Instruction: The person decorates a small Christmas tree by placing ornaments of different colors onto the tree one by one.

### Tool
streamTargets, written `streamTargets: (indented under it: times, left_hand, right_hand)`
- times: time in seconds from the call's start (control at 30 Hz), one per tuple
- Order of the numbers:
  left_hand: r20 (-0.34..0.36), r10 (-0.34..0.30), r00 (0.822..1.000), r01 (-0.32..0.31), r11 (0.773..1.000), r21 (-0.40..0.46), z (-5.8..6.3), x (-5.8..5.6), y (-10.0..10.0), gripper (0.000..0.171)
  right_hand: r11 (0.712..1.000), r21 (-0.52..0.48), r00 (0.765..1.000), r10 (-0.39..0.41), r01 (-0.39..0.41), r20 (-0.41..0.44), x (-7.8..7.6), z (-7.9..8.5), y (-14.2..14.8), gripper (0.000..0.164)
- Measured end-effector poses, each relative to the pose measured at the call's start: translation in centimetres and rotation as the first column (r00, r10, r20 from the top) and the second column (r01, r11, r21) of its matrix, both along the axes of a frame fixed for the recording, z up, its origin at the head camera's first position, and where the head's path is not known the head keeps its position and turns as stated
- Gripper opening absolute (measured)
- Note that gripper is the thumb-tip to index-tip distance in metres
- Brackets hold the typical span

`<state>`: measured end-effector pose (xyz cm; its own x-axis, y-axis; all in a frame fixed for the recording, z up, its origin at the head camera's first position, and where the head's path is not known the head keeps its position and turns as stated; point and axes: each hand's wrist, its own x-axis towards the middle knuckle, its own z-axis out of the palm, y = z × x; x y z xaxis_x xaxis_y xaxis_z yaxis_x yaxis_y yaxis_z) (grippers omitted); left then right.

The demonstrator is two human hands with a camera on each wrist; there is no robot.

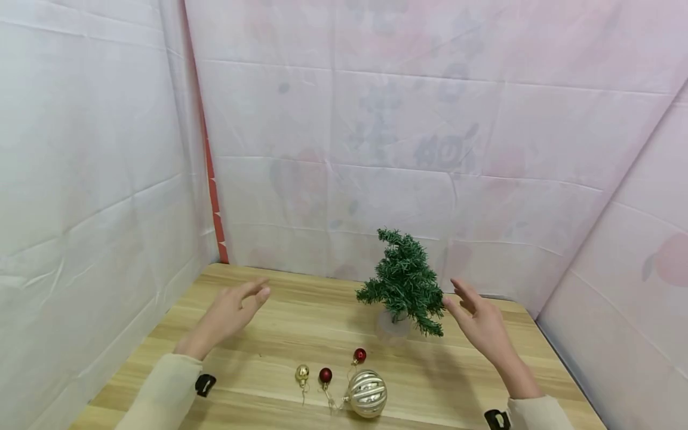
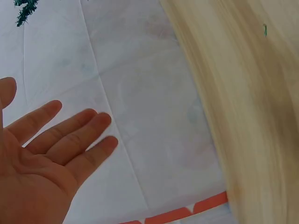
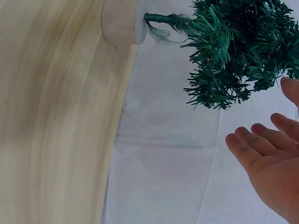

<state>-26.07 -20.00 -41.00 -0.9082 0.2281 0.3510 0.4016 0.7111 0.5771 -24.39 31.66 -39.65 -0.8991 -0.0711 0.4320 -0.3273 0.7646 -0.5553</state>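
A small green artificial Christmas tree (image 1: 405, 278) stands on a pale round base (image 1: 393, 327) toward the back of the table. Close by its right side is my right hand (image 1: 481, 325), fingers extended and holding nothing; in the right wrist view a gap shows between most fingers and the branches. Over the table's left part hovers my left hand (image 1: 228, 313), empty, with its fingers loosely spread in the left wrist view. Nearer the front lie a large ribbed gold bauble (image 1: 368, 393), a small gold bauble (image 1: 303, 372), a dark red bauble (image 1: 325, 375) and a brighter red bauble (image 1: 359, 355).
The wood-grain table (image 1: 301, 334) is enclosed by pale printed cloth (image 1: 322, 119) at the back and both sides. A red strip (image 1: 216, 209) runs down the back left corner. Thin strings trail from the baubles. Each wrist wears a black band.
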Motion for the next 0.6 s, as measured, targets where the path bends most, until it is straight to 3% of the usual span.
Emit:
streamTargets:
  times: [0.23, 0.37, 0.6]
  left_hand:
    - [0.059, -0.032, 0.998, 0.025, 0.993, 0.117, -1.9, 0.5, 0.9, 0.047]
    - [0.109, -0.053, 0.993, 0.038, 0.991, 0.132, -3.0, 0.7, 1.5, 0.047]
    - [0.146, -0.139, 0.979, 0.123, 0.986, 0.114, -5.0, 0.8, 2.1, 0.041]
  right_hand:
    - [0.997, -0.068, 0.999, 0.03, -0.027, 0.043, -0.6, -0.7, 0.1, 0.063]
    - [0.993, -0.103, 0.997, 0.057, -0.052, 0.056, -0.8, -0.8, 0.1, 0.061]
    - [0.987, -0.141, 0.996, 0.081, -0.076, 0.028, -0.9, -1.2, -0.1, 0.055]
